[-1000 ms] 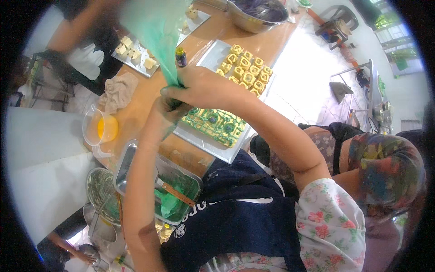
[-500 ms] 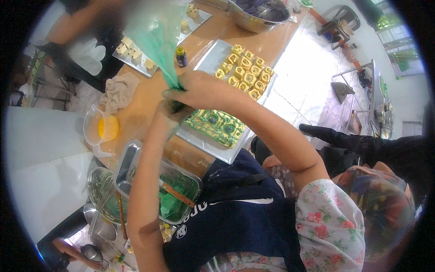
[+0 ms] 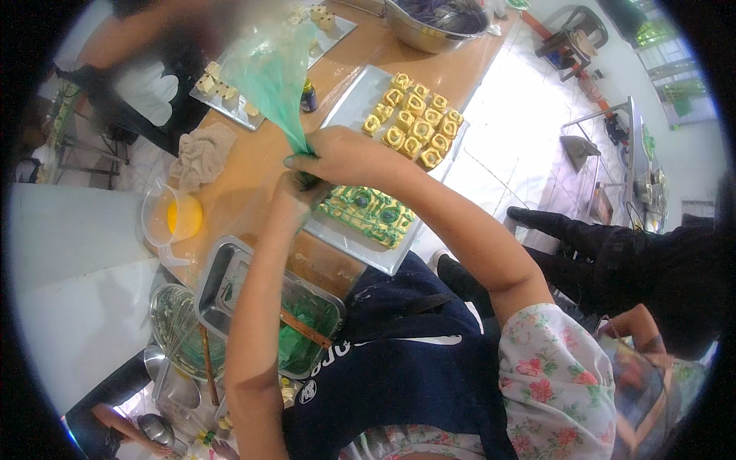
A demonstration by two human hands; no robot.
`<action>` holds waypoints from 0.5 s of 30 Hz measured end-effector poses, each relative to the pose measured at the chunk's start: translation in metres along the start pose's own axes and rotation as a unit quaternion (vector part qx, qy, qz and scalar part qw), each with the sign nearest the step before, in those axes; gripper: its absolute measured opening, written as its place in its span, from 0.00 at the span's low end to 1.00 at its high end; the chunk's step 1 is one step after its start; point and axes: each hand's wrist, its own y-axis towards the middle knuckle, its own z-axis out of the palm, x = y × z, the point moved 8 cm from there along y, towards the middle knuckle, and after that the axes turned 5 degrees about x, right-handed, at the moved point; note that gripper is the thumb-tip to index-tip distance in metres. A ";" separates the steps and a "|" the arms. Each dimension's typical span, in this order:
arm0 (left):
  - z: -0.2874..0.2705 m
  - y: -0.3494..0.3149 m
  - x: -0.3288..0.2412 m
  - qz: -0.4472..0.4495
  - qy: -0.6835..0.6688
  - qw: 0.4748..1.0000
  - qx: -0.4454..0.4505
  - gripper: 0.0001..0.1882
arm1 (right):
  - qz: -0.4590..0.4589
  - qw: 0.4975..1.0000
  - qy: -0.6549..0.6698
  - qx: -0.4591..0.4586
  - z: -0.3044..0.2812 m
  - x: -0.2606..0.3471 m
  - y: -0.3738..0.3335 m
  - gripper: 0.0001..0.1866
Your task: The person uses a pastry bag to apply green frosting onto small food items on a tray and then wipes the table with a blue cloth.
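Note:
Both of my hands are closed on a clear piping bag (image 3: 270,88) of pale green icing, its wide end rising away from me. My right hand (image 3: 341,156) squeezes the twisted neck of the bag. Just below it, my left hand (image 3: 294,193) is curled round the lower part, where dark green shows; the tip is hidden. Beneath and beside the hands, a rectangular yellow cake (image 3: 366,217) bears green icing lines and dark round dabs. It sits on a silver tray (image 3: 391,263) with several small yellow rolled pastries (image 3: 418,123) at the far end.
Around the table stand a measuring jug (image 3: 162,222) with yellow liquid, a crumpled cloth (image 3: 203,156), a small dark bottle (image 3: 308,98) and a large metal bowl (image 3: 437,34). Near my left arm are a metal pan (image 3: 218,268) with green icing and a whisk bowl (image 3: 165,307). Other people stand nearby.
The bag's upper part has tilted slightly, and both hands have shifted a little to the right, still gripping it. At the lower right, another person has moved.

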 end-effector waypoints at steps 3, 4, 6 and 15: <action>-0.003 0.001 0.013 0.013 -0.005 0.999 -0.033 0.13 | -0.005 1.000 -0.021 0.000 0.005 0.003 0.001 0.23; -0.001 0.001 0.011 0.005 -0.028 0.999 -0.042 0.13 | -0.007 1.000 -0.031 -0.002 0.006 0.002 0.001 0.23; 0.005 -0.002 -0.007 -0.002 -0.052 0.997 -0.048 0.14 | 0.000 1.000 -0.022 -0.003 0.006 -0.003 0.001 0.23; -0.009 0.011 0.039 0.016 -0.122 0.990 -0.068 0.14 | -0.005 1.000 -0.005 0.002 0.010 0.003 0.004 0.22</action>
